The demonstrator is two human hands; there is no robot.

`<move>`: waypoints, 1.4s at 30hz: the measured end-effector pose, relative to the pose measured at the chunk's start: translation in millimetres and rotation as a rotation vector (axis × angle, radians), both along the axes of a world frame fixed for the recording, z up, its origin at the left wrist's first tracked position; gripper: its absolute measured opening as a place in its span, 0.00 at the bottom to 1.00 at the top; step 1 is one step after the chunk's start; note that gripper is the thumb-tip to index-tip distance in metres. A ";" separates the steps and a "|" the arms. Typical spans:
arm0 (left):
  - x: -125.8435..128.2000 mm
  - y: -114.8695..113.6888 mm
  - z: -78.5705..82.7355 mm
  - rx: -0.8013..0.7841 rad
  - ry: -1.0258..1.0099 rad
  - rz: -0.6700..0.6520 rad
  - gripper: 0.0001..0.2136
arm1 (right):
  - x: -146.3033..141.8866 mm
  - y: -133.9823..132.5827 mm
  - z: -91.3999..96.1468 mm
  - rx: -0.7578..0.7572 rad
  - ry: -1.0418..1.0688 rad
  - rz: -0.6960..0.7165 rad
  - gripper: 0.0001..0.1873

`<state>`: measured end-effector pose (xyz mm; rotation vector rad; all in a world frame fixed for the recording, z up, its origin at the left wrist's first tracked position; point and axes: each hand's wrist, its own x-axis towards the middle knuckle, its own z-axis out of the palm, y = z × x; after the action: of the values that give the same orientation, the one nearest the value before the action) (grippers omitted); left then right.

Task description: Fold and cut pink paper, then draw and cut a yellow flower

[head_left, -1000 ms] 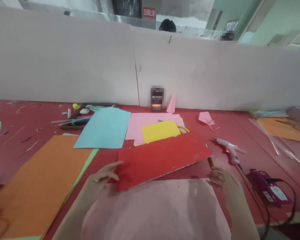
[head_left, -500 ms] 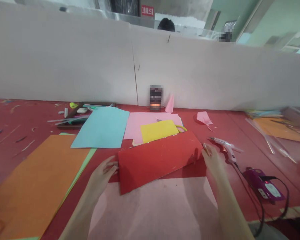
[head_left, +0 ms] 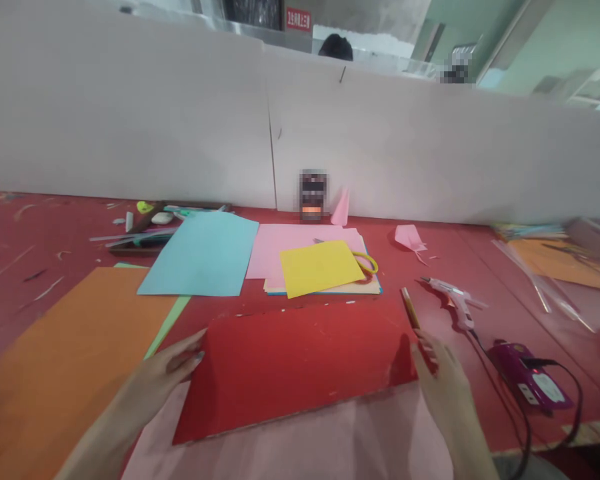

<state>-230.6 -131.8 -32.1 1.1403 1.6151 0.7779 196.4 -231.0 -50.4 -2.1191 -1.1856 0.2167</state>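
Note:
A red sheet of card [head_left: 295,367] lies tilted on top of a large pale pink sheet [head_left: 330,440] near the table's front edge. My left hand [head_left: 165,370] grips the card's left edge, thumb on top. My right hand [head_left: 437,377] holds its right edge with the fingers curled around it. A thin brown pencil [head_left: 409,308] lies just beyond my right hand.
An orange sheet [head_left: 70,360] covers the left. A light blue sheet [head_left: 200,255], a pink sheet [head_left: 285,243] and a yellow sheet [head_left: 320,267] over scissors [head_left: 367,263] lie farther back. A glue gun [head_left: 453,300] and purple adapter [head_left: 527,380] with cable sit right. A white partition [head_left: 180,133] closes the back.
The red card has come toward me and now lies lower over the pink sheet. Both hands moved back with it, still at its two ends.

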 end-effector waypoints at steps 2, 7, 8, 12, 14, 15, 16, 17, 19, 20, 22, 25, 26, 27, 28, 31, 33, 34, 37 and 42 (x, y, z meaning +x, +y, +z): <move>0.1 -1.4 -5.1 0.002 0.072 -0.003 0.24 | -10.6 -7.9 -11.1 -0.049 -0.076 0.032 0.22; 23.1 1.7 -4.2 0.087 0.321 -0.053 0.22 | -16.9 -6.9 -23.9 -0.078 -0.264 0.100 0.22; 28.3 3.0 -2.9 0.106 0.363 -0.073 0.22 | -15.2 -5.4 -23.9 -0.067 -0.281 0.123 0.21; 44.3 7.0 2.3 0.120 0.591 -0.139 0.25 | -9.4 -1.1 -22.0 -0.086 -0.330 0.119 0.21; 52.2 6.8 4.0 0.140 0.730 -0.151 0.25 | -9.6 -0.6 -20.4 -0.131 -0.335 0.103 0.23; 57.3 5.7 4.0 0.172 0.803 -0.148 0.25 | -10.5 -0.7 -19.6 -0.150 -0.333 0.099 0.23; 63.5 3.9 3.3 0.221 0.880 -0.133 0.25 | -11.8 -0.8 -18.7 -0.163 -0.331 0.096 0.23; 70.7 1.2 1.6 0.291 0.932 -0.131 0.24 | -13.3 -1.0 -18.0 -0.172 -0.329 0.091 0.24; 87.4 -6.0 -4.4 0.382 0.947 -0.168 0.26 | -16.2 -1.2 -17.0 -0.182 -0.330 0.080 0.24; 95.9 -9.9 -8.4 0.413 0.924 -0.242 0.27 | -17.4 -1.2 -17.0 -0.187 -0.331 0.073 0.24; 110.1 -16.6 -16.8 0.445 0.881 -0.431 0.28 | -18.6 -1.0 -17.9 -0.192 -0.341 0.065 0.25; 119.8 -19.4 -25.1 0.460 0.887 -0.506 0.27 | -17.6 -0.8 -21.4 -0.187 -0.369 0.073 0.26; 120.2 -18.3 -26.2 0.461 0.888 -0.510 0.27 | -16.8 -0.9 -23.0 -0.185 -0.377 0.079 0.26; 119.6 -16.5 -26.4 0.461 0.885 -0.516 0.27 | -16.1 -1.2 -24.6 -0.185 -0.382 0.083 0.26; 118.7 -14.4 -25.9 0.461 0.880 -0.524 0.27 | -15.5 -1.6 -26.3 -0.186 -0.385 0.085 0.27; 116.5 -9.6 -22.7 0.453 0.877 -0.541 0.27 | -15.1 -2.9 -29.8 -0.188 -0.391 0.068 0.27; 116.9 -8.5 -20.5 0.436 0.884 -0.546 0.27 | -16.2 -3.2 -30.0 -0.195 -0.395 0.058 0.27; 117.5 -8.3 -19.7 0.424 0.889 -0.547 0.27 | -17.0 -3.1 -29.5 -0.198 -0.396 0.062 0.27; 118.8 -8.0 -18.6 0.399 0.896 -0.555 0.27 | -19.9 -2.2 -26.9 -0.206 -0.398 0.088 0.27; 118.3 -7.8 -19.0 0.349 0.895 -0.569 0.27 | -25.9 -2.4 -25.2 -0.186 -0.377 0.109 0.25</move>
<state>-112.3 -139.6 -51.1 2.2916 1.7062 0.1467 170.5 -233.4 -75.6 -2.3268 -1.5529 -0.0295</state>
